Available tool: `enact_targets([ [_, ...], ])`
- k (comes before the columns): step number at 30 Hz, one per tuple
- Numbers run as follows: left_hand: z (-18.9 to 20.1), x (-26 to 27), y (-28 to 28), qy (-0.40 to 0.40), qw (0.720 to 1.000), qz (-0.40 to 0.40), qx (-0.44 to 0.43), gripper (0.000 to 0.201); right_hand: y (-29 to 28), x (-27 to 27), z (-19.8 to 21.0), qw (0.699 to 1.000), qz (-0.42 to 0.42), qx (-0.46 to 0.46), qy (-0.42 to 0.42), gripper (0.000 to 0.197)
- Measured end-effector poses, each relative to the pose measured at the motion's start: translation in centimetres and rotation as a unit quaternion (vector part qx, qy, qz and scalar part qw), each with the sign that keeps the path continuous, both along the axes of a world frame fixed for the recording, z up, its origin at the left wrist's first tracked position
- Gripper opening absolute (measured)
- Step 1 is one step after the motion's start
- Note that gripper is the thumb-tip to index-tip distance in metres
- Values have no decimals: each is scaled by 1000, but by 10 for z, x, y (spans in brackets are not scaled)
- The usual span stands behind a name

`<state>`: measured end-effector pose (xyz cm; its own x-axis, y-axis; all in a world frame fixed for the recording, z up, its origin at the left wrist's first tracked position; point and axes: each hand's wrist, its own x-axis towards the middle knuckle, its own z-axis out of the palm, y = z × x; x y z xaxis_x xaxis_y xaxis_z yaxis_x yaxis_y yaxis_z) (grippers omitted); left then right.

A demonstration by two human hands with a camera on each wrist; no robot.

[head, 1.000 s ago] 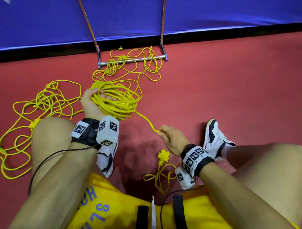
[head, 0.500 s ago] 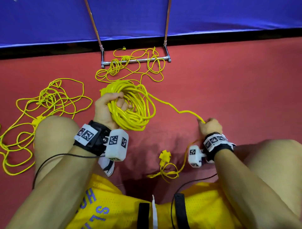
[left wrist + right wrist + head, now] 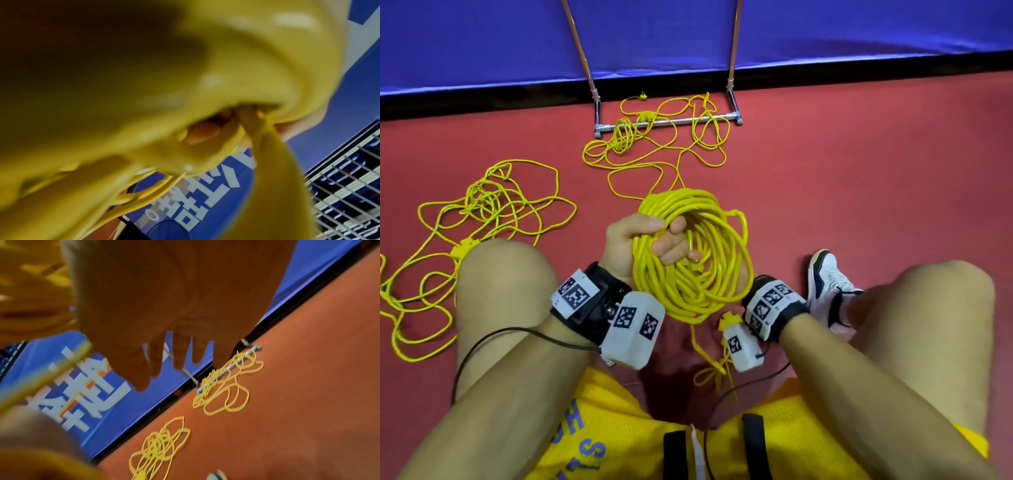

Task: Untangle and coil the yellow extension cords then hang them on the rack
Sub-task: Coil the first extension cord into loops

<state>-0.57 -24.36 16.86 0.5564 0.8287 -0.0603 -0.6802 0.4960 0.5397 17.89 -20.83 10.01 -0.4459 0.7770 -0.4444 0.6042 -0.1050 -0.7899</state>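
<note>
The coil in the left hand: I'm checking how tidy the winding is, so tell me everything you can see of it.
The coil is a bundle of many round loops of glossy yellow, plastic-looking cord, fairly even, with one loop sitting slightly wider on its right. The left hand grips its upper left side, fingers curled through the centre, holding it above the red floor. The right hand is at its lower right edge, mostly hidden. A loose strand hangs below toward a yellow plug.

Even bright light, wrist views blurred, wide-angle bending

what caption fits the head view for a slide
Left hand grips a coiled yellow cord; two tangled cords lie on the red floor.
</note>
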Motion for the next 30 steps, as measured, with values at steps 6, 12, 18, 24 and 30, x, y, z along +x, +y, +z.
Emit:
enact_targets([
  [6,8,-26,17,-51,994,96,-14,26,-43,-31,-14,973,-78,-76,205,25],
  [12,23,-29,27,55,913,392,-100,14,-38,-18,5,906,-191,-150,346,29],
  [18,2,-29,39,95,860,479,-151,19,-36,-5,-7,981,-143,119,55,34],
  [24,-17,-36,45,301,718,611,-145,39,-28,18,-4,970,65,153,-177,39],
  [30,-27,-20,40,596,583,549,59,36,-29,25,20,977,140,108,-119,16],
])
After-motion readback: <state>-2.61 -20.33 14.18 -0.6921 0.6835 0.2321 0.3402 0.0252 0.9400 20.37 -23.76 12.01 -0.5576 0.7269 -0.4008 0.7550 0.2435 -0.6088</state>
